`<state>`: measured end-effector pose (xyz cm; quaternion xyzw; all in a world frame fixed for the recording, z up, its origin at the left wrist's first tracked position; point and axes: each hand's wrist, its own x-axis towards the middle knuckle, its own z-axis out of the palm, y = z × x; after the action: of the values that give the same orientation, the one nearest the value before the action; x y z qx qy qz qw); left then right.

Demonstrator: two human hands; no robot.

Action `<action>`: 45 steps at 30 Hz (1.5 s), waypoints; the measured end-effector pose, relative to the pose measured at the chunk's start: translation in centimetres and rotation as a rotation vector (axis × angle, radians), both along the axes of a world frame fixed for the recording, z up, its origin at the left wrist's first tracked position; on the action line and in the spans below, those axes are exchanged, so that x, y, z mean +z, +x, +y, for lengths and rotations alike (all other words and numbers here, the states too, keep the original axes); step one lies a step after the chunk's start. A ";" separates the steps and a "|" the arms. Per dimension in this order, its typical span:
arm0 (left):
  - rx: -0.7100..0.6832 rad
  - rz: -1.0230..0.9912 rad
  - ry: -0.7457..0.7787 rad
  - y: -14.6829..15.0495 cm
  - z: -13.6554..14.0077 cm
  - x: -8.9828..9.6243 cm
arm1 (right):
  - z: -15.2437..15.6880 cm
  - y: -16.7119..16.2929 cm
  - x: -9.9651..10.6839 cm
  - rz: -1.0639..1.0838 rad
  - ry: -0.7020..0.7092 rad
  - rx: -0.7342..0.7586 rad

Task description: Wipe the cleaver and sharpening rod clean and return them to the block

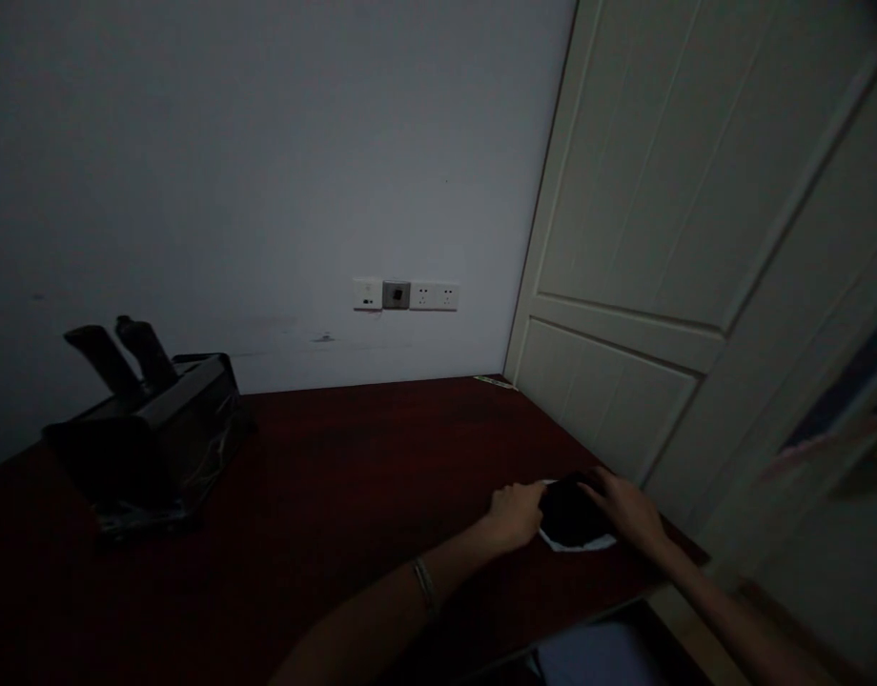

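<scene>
A soft-looking, rounded black item (573, 514) lies near the right front edge of the dark red tabletop, with a white rim or sheet (578, 546) showing beneath it. Its kind is too dark to tell. My left hand (516, 514) is closed at the item's left edge, fingers curled, and a bracelet (425, 583) is on that wrist. From the right, my right hand (630, 510) reaches over the item's upper right edge with bent fingers gripping it; the fingertips are partly lost in the dark.
On the left of the desk (353, 457) stands a dark organizer box (173, 448) with two dark handle-like things (149, 353) sticking up. Wall sockets (433, 296) are behind. A pale panelled door (610, 372) borders the right side. An open drawer (596, 657) shows below the front edge.
</scene>
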<state>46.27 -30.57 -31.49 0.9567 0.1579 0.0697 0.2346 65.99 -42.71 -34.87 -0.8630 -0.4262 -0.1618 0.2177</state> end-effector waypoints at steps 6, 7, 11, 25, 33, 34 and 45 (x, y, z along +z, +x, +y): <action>-0.072 0.018 0.021 -0.8 0.7 0.5 | 0.4 -2.3 1.2 -0.318 -0.268 -0.017; -0.073 -0.005 0.000 -1.3 1.2 0.8 | 1.1 -3.0 1.8 -0.345 -0.256 -0.025; 0.112 -0.298 -0.122 -5.8 4.7 3.8 | 6.3 -8.3 4.4 -0.208 -0.040 0.187; 0.973 -1.615 0.767 -42.4 20.7 17.4 | 30.5 -41.0 11.6 0.811 0.446 1.008; 1.185 -1.161 -0.392 -48.7 28.3 13.4 | 39.6 -50.5 11.3 1.101 0.448 0.947; 1.101 -1.096 -0.543 -48.3 28.5 12.6 | 40.1 -51.2 11.1 1.116 0.451 0.937; 0.749 -1.044 -1.217 -46.4 27.5 10.2 | 41.5 -54.5 10.0 1.258 0.549 0.864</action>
<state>-0.17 -3.02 -21.28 0.3976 0.3434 0.4734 0.7070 11.48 -1.24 -24.91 -0.4674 -0.4646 0.3533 0.6639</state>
